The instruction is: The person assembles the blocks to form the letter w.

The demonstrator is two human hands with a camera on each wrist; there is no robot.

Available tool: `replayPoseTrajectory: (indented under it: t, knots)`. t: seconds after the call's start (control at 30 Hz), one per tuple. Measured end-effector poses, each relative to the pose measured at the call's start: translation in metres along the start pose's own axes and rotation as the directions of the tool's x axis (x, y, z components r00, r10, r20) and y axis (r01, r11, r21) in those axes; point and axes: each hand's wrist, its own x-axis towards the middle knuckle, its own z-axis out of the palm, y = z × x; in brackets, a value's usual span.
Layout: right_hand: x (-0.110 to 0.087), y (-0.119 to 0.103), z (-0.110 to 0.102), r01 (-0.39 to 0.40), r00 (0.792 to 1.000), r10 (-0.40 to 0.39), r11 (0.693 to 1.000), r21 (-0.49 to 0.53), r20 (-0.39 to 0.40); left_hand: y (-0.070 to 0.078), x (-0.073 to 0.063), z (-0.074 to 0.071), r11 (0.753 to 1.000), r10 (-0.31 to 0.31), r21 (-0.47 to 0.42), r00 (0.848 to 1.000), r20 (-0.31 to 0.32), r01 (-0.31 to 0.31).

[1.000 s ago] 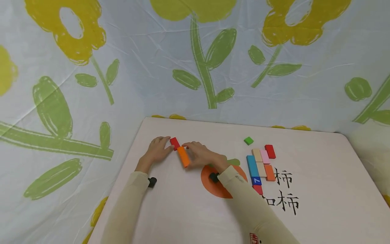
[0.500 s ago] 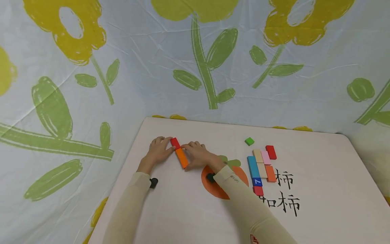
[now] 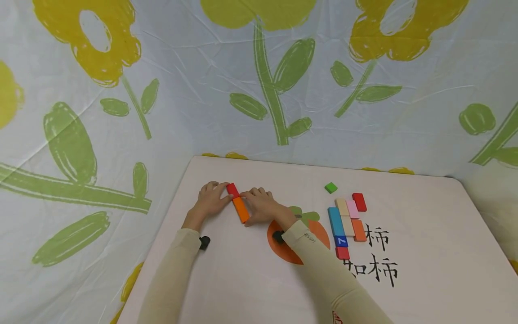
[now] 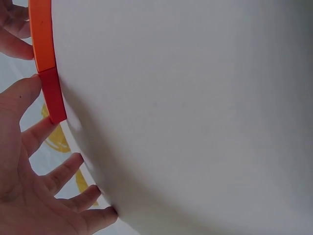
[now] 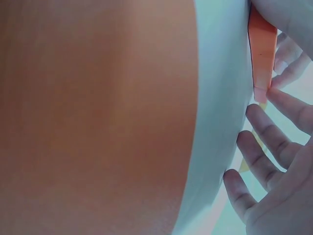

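At the left part of the table, a short red block [image 3: 232, 189] and a longer orange block [image 3: 241, 210] lie end to end in one slanted line. My left hand [image 3: 210, 199] holds the red block, its thumb near the joint and its index finger at the far end, as the left wrist view shows. From the other side my right hand [image 3: 262, 207] grips the orange block lengthwise between thumb and index finger. In the right wrist view the thumb covers the near end of the orange block [image 5: 263, 49]. The other fingertips of both hands rest on the table.
On the right lies a group of flat blocks: a blue block [image 3: 335, 220], beige, pink, orange and red ones, and a dark blue "7" block [image 3: 341, 241]. A small green block [image 3: 331, 187] lies behind them. Flowered cloth [image 3: 202, 90] hangs along the table's back and left edges.
The orange block, earlier tilted and apart from full alignment, has come down in line against the red block's end. Over the last half second both hands have hardly moved.
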Motion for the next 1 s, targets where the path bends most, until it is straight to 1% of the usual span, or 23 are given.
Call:
replayPoseTrajectory:
  t: [0.27,0.43,0.7,1.0]
  knots:
    - [-0.0004,-0.0008,-0.0021,-0.003,1.000,0.003,1.000,-0.026,0.005,0.0020,-0.0028,-0.0027,0.999,0.014,-0.032,1.000,-0.010,-0.014]
    - [-0.0006,-0.0016,-0.0030,-0.009,1.000,0.010,0.999,-0.032,0.010,0.0036,-0.0043,-0.0039,0.999,0.021,-0.037,1.000,-0.015,-0.021]
    - [-0.0001,-0.0016,-0.0027,-0.007,1.000,0.007,0.999,-0.034,0.019,0.0019,-0.0039,-0.0019,0.999,0.017,-0.027,1.000,0.000,-0.017]
    - [-0.0006,-0.0018,-0.0037,0.000,1.000,0.000,0.999,-0.044,0.018,0.0048,-0.0046,-0.0060,0.999,0.018,-0.046,1.000,0.006,-0.018]
